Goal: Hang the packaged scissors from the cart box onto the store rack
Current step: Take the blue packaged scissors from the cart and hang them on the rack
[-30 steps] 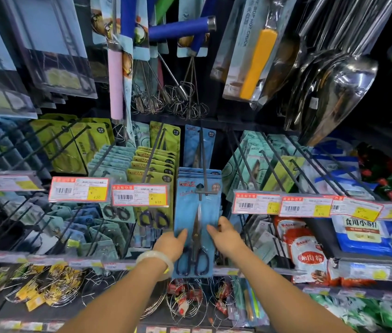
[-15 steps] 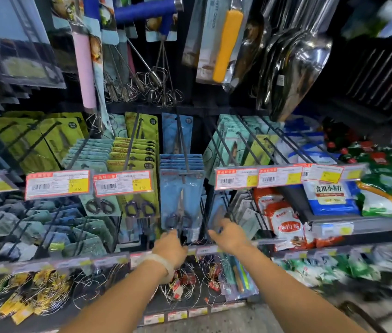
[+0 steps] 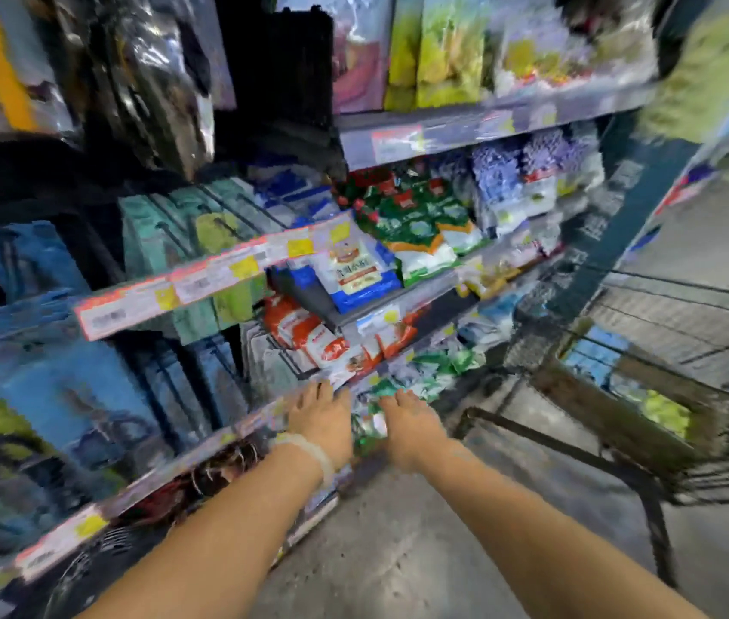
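Observation:
The view is blurred by motion. Blue scissor packages (image 3: 54, 377) hang on the store rack at the left, behind a row of price tags (image 3: 183, 283). My left hand (image 3: 322, 417), with a pale band on its wrist, and my right hand (image 3: 411, 426) reach forward side by side in front of the lower shelf edge, fingers relaxed and holding nothing. At the right stands the wire cart (image 3: 648, 395) with a brown cardboard box (image 3: 612, 408) in it; blue (image 3: 595, 355) and green packages show inside the box.
Shelves to the right of the rack hold food bags: a blue-and-white packet (image 3: 353, 270), red packets (image 3: 309, 337), green ones (image 3: 407, 216). Hanging kitchen tools fill the upper left. Grey concrete floor (image 3: 420, 551) lies below and between me and the cart.
My hands have let go of the hung scissors package and drawn away from the rack. The view has swung right, bringing the cart and its box into sight.

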The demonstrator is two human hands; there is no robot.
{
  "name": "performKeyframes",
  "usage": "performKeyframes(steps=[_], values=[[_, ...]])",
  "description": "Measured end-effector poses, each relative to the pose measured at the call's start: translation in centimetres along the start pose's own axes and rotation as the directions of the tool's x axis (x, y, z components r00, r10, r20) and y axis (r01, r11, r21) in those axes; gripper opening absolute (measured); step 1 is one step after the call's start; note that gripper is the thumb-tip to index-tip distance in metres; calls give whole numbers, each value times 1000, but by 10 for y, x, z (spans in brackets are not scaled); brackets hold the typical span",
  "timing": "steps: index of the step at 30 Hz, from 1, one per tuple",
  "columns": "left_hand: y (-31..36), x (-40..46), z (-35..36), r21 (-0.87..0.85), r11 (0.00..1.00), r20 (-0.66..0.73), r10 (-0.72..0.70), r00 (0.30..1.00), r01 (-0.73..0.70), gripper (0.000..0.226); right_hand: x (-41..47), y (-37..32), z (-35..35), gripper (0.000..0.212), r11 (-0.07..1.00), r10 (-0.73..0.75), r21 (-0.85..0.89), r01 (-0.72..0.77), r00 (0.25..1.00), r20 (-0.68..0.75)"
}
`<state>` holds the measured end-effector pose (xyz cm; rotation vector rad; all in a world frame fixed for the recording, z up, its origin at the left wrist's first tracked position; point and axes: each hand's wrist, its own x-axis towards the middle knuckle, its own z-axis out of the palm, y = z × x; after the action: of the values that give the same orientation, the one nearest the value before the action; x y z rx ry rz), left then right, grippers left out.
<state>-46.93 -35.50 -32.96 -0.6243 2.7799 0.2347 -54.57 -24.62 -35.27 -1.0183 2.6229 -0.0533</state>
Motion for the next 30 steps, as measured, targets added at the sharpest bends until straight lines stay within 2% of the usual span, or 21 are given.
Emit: performKeyframes(steps=[3,8,14,19,22,26,30], values=[[65,14,-9,26,996,-25,83,996,-83,64,-13,70,-15,53,995,92,42,-89,994,-54],[181,38,-12,59,980,5,189,982,-189,62,-37,188,-35,53,978,209,11,-209,978,-27],[305,69,-4,115,939,40,321,946,-323,58,-64,316,-51,53,946,320,67,-317,947,-42],[373,108,-9,164,902,90,390,916,-400,63,-65,387,-66,44,911,405,118,-396,912,-68],[402,143,-12,187,880,118,420,900,-436,61,-52,420,-65,45,895,435,119,-429,900,-24],[441,198,-18,224,846,157,459,874,-484,61,-17,467,-69,46,876,471,144,-461,881,-48],[487,275,-36,247,807,134,519,844,-536,53,29,524,-97,43,831,544,172,-529,837,-56]])
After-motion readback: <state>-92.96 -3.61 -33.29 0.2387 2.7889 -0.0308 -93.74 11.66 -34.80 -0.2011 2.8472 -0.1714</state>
